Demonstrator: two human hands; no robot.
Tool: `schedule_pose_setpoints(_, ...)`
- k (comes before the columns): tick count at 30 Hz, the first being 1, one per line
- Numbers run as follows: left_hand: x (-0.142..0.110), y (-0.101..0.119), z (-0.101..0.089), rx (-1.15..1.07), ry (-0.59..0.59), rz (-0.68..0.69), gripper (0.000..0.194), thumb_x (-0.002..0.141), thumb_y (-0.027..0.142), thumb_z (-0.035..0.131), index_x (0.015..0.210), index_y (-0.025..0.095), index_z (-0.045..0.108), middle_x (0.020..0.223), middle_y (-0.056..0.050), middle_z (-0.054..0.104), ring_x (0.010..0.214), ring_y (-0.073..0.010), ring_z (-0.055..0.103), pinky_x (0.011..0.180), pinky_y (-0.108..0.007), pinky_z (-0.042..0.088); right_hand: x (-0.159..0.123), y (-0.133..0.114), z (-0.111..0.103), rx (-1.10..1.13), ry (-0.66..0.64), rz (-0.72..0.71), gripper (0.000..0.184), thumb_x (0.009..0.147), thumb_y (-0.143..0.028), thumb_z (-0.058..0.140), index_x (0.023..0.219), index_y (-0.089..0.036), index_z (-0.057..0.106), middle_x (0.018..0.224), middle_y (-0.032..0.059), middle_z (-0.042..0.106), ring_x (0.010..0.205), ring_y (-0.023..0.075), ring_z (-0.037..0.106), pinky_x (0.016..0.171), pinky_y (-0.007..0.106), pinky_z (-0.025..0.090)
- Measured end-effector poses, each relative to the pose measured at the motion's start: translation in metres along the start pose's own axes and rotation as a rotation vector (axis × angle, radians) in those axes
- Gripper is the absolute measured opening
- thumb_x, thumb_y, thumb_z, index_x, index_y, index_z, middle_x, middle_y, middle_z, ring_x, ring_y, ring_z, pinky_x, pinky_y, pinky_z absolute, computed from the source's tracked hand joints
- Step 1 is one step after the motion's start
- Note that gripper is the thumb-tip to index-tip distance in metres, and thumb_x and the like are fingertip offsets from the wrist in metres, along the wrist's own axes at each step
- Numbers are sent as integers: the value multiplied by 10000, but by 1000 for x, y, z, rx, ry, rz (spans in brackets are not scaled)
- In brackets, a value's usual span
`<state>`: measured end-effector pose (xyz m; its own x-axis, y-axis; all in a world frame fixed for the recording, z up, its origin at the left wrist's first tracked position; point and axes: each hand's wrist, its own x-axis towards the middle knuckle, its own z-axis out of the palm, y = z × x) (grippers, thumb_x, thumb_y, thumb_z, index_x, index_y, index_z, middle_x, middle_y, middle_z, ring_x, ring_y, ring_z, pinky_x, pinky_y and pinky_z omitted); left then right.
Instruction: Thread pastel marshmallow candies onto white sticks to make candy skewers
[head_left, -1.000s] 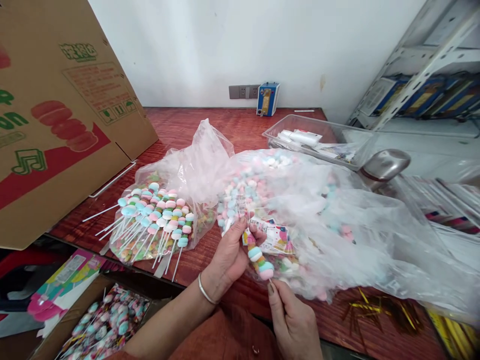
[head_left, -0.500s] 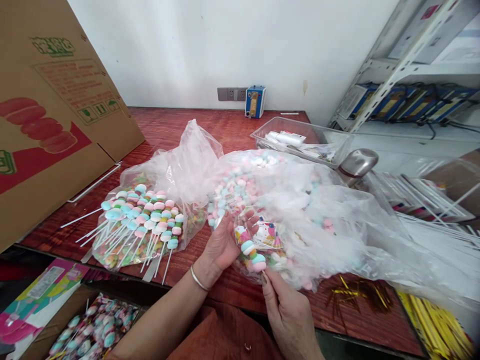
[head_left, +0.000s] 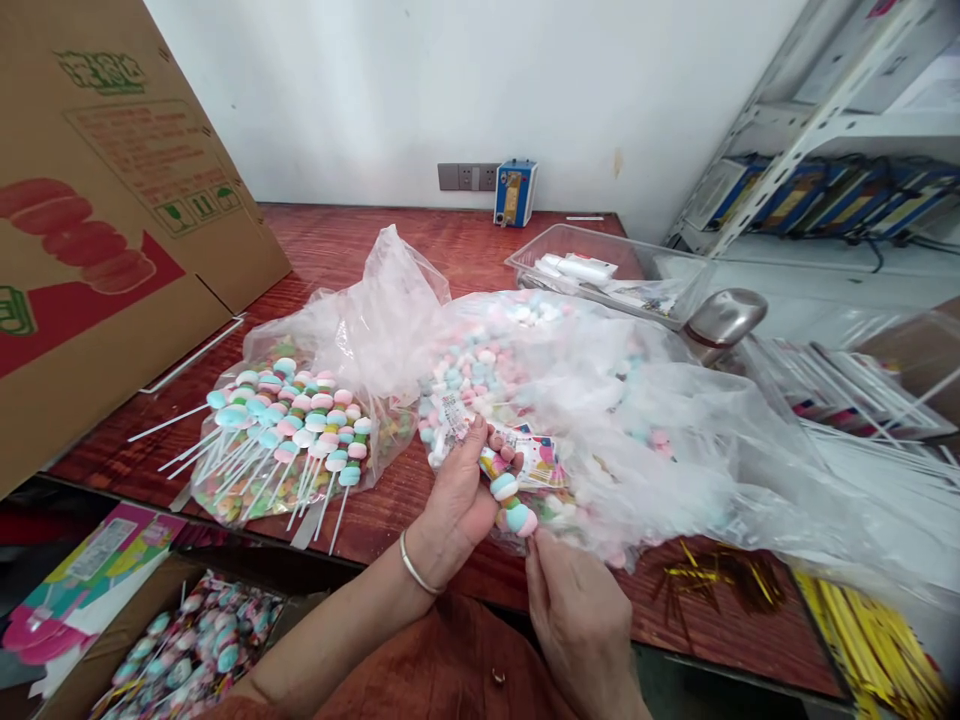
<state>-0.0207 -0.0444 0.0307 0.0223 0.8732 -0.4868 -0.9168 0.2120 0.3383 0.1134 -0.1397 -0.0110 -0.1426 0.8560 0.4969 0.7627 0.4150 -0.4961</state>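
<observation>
Between my hands is a marshmallow stick [head_left: 514, 516], with blue, white and pink marshmallows and bits of green and orange candy. Thumb and curled fingers of my left hand [head_left: 459, 488] close on a small printed wrapper [head_left: 493, 463] at the candy's upper end; how far the candy sits inside it cannot be made out. My right hand [head_left: 579, 600] is closed in a pinch at the lower end, where the stick itself is mostly hidden by the fingers. Just beyond lie more printed wrappers [head_left: 536, 455] on a clear bag of loose marshmallows [head_left: 480, 365].
Finished-looking marshmallow sticks [head_left: 300, 415] lie on a candy bag at left, beside a large carton [head_left: 112, 200]. A box of wrapped sweets [head_left: 202, 640] stands below. Gold twist ties [head_left: 720, 580], a metal cup [head_left: 726, 318] and a clear plastic tray [head_left: 570, 240] are at right.
My left fingers, spread before, have curled in and closed on the wrapper by the candy's upper end. Both hands and the marshmallow stick have shifted slightly right.
</observation>
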Motion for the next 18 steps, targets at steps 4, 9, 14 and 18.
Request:
schedule_pose_setpoints(4,-6,-6,-2,40,-28,6,255,867,342,679,753,150,556,619,34,507,521,-70,479,605,-229,520,4,-3,1,203,-91,167,263,970,-310,500,904,-166,709,710,71,694,609,171,582,586,275,410)
schedule_pose_setpoints(9,-10,-14,-10,14,-108,-45,346,847,491,659,788,163,566,604,38,504,536,-95,511,688,-295,556,11,-13,5,1092,-301,845,398,924,-553,521,806,-180,598,447,-115,312,376,70,247,385,198,270)
schedule_pose_setpoints(14,-5,-6,-18,66,-110,-71,290,872,422,653,891,135,623,727,-24,631,680,-145,638,778,-329,572,12,-13,8,1267,-323,950,412,845,-574,636,780,-175,561,435,-138,299,361,43,211,365,174,224)
schedule_pose_setpoints(18,-1,4,-20,153,-160,-27,211,844,247,703,1010,128,650,818,-32,681,760,-157,684,829,-337,575,10,-9,7,1157,-365,860,423,911,-592,518,827,-182,576,459,-126,300,371,65,243,377,190,238)
